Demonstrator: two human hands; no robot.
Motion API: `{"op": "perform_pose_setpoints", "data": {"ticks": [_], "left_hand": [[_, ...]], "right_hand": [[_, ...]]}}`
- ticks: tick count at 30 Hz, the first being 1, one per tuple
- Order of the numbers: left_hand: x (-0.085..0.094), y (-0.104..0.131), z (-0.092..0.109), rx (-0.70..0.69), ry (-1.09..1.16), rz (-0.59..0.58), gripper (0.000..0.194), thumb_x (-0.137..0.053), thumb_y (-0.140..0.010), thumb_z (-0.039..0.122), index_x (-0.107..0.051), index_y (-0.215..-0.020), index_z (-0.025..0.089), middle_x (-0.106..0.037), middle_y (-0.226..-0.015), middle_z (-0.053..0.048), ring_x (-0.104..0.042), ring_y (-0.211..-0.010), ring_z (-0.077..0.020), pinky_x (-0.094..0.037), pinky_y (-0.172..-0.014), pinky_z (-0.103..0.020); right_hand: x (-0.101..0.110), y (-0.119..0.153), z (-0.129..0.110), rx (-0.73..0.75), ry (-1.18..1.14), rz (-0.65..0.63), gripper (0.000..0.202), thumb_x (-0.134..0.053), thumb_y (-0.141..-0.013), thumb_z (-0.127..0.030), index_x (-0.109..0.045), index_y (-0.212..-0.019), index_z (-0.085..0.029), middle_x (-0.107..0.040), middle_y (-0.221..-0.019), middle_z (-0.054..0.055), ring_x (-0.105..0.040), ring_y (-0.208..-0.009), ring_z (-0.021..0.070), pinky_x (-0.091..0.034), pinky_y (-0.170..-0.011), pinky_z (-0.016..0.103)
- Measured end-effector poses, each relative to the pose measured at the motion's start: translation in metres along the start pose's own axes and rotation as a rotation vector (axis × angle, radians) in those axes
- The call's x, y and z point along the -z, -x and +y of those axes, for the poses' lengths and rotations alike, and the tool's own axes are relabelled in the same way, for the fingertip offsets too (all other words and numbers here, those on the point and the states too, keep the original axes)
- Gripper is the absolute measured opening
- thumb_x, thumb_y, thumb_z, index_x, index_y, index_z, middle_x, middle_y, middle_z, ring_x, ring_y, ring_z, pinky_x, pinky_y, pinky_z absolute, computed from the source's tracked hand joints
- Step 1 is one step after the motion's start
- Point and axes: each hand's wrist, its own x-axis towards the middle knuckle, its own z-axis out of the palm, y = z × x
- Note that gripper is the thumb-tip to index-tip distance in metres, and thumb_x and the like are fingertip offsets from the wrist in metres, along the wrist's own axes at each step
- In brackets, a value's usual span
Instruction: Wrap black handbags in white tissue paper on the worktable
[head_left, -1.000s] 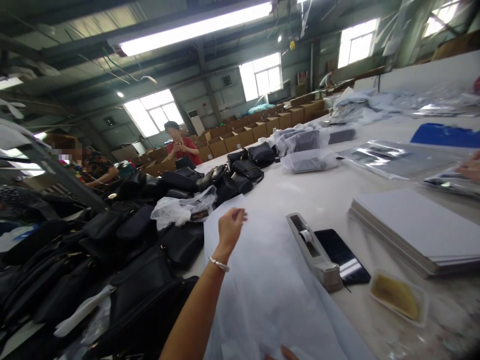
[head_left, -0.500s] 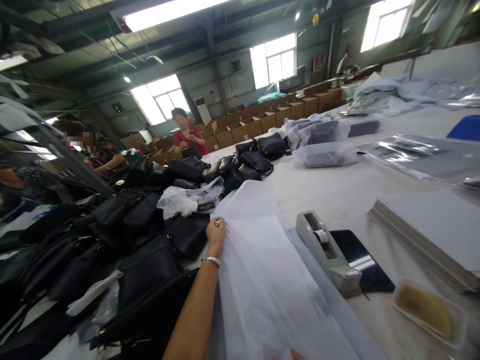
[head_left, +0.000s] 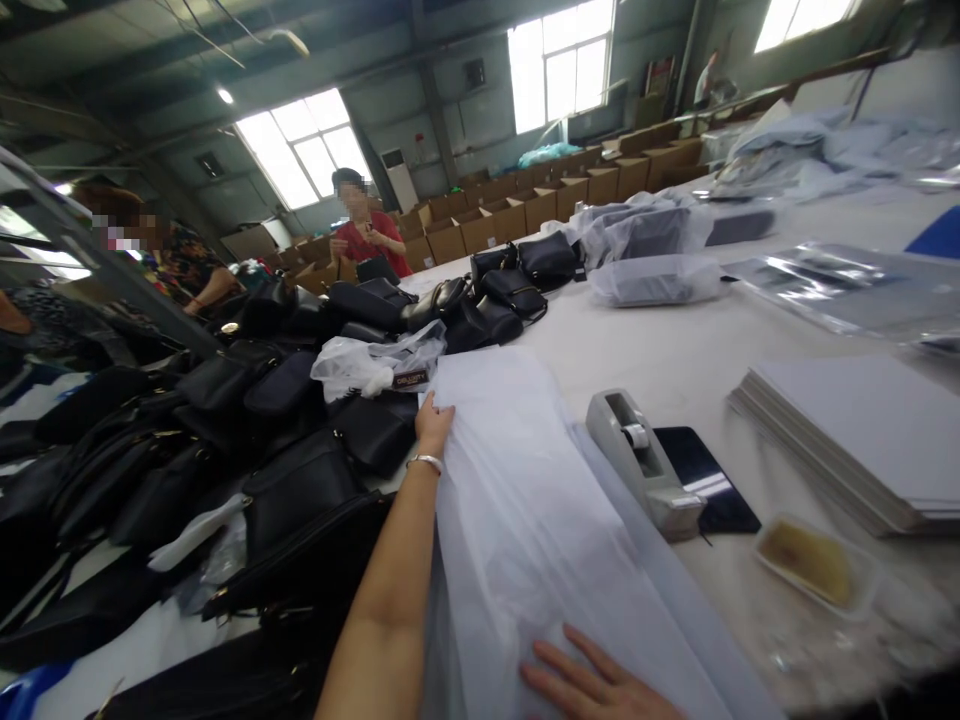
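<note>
A long sheet of white tissue paper (head_left: 525,500) lies on the white table (head_left: 660,360). My left hand (head_left: 433,425), with a bracelet at the wrist, rests flat on the sheet's far left edge, next to a pile of black handbags (head_left: 285,420). My right hand (head_left: 592,685) lies flat, fingers spread, on the near end of the sheet at the bottom of the view. Neither hand holds anything.
A grey tape dispenser (head_left: 641,465) and a dark phone (head_left: 705,480) lie right of the sheet. A stack of white cardboard (head_left: 862,430) and a small dish (head_left: 814,565) sit further right. Bagged items (head_left: 652,280) lie beyond. Two people (head_left: 367,235) work at the far end.
My left hand went from pinching the lifted paper edge to lying flat on it. The sheet has settled on the table. My right hand has come into view on the near end.
</note>
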Motion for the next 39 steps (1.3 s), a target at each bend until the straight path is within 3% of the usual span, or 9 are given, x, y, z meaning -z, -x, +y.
{"op": "perform_pose_setpoints", "data": {"ticks": [5,9,13,17,22,27,30,33,39], "left_hand": [[0.029,0.050,0.028,-0.084,-0.054,-0.038,0.075,-0.065,-0.088,0.035,-0.031,-0.151,0.014,-0.052,-0.140,-0.021,-0.062,-0.114,-0.0279,-0.045,-0.100,-0.039],[0.061,0.151,0.042,-0.212,-0.028,-0.164,0.073,-0.057,-0.090,0.054,-0.030,-0.152,0.026,-0.037,-0.156,-0.009,-0.045,-0.136,-0.0268,-0.037,-0.111,-0.037],[0.083,0.266,0.019,-0.292,-0.215,-0.332,0.089,-0.067,-0.084,0.052,-0.020,-0.155,0.024,-0.021,-0.162,-0.009,-0.019,-0.149,-0.0300,-0.025,-0.120,-0.047],[0.093,0.326,-0.021,-0.184,-0.292,-0.241,0.072,-0.060,-0.089,0.036,-0.028,-0.152,0.027,-0.036,-0.156,-0.009,-0.043,-0.137,-0.0277,-0.047,-0.104,-0.042],[0.103,0.342,-0.042,-0.100,-0.258,-0.180,0.068,-0.058,-0.088,0.024,-0.032,-0.150,0.030,-0.065,-0.125,-0.006,-0.067,-0.082,-0.0171,-0.057,-0.077,-0.033],[0.101,0.360,-0.023,-0.467,-0.450,-0.001,0.054,-0.048,-0.094,0.022,-0.040,-0.147,0.025,-0.044,-0.150,-0.009,-0.048,-0.132,-0.0273,-0.043,-0.108,-0.046],[0.088,0.369,-0.014,-0.705,-0.496,-0.152,0.052,-0.047,-0.097,0.032,-0.038,-0.148,0.029,-0.035,-0.157,-0.005,-0.031,-0.145,-0.0261,-0.029,-0.119,-0.048],[0.070,0.365,-0.022,-0.660,-0.507,-0.361,0.060,-0.053,-0.093,0.047,-0.041,-0.148,0.026,-0.029,-0.159,-0.009,-0.025,-0.147,-0.0323,-0.027,-0.118,-0.055],[0.055,0.341,-0.056,-0.439,-0.302,-0.388,0.061,-0.041,-0.097,0.049,-0.035,-0.150,0.021,-0.031,-0.158,-0.007,-0.022,-0.149,-0.0253,-0.020,-0.122,-0.049]], "right_hand": [[0.033,-0.005,-0.006,-0.069,-0.282,-0.197,0.054,-0.057,-0.096,-0.032,-0.042,-0.148,-0.024,-0.031,-0.157,0.009,-0.023,-0.147,0.0257,-0.019,-0.121,0.049],[0.053,-0.014,-0.006,-0.122,-0.503,-0.330,0.067,-0.053,-0.095,-0.053,-0.035,-0.152,-0.023,-0.027,-0.159,0.011,-0.018,-0.148,0.0289,-0.014,-0.121,0.054],[0.061,-0.015,0.003,-0.078,-0.516,-0.351,0.066,-0.051,-0.096,-0.053,-0.034,-0.152,-0.024,-0.029,-0.158,0.010,-0.018,-0.148,0.0291,-0.011,-0.121,0.055],[0.067,-0.003,0.015,-0.024,-0.489,-0.345,0.069,-0.056,-0.093,-0.050,-0.034,-0.152,-0.024,-0.033,-0.156,0.011,-0.024,-0.146,0.0296,-0.012,-0.121,0.055],[0.079,0.016,0.013,-0.075,-0.400,-0.239,0.064,-0.061,-0.091,-0.045,-0.040,-0.149,-0.025,-0.040,-0.153,0.009,-0.032,-0.143,0.0275,-0.017,-0.120,0.053],[0.074,0.040,0.001,-0.573,-0.161,0.130,0.043,-0.049,-0.099,-0.030,-0.051,-0.141,-0.022,-0.045,-0.149,0.009,-0.036,-0.141,0.0245,-0.028,-0.119,0.048],[0.069,0.052,-0.002,-0.898,-0.175,0.239,0.043,-0.049,-0.098,-0.033,-0.056,-0.136,-0.015,-0.050,-0.144,0.013,-0.044,-0.135,0.0261,-0.038,-0.114,0.045],[0.068,0.054,-0.003,-1.033,-0.316,0.250,0.046,-0.048,-0.096,-0.034,-0.056,-0.135,-0.011,-0.057,-0.137,0.014,-0.054,-0.126,0.0259,-0.042,-0.110,0.043],[0.076,0.035,0.004,-1.182,-0.542,0.396,0.043,-0.043,-0.096,-0.029,-0.058,-0.133,-0.012,-0.066,-0.124,0.011,-0.062,-0.113,0.0220,-0.047,-0.101,0.035]]}}
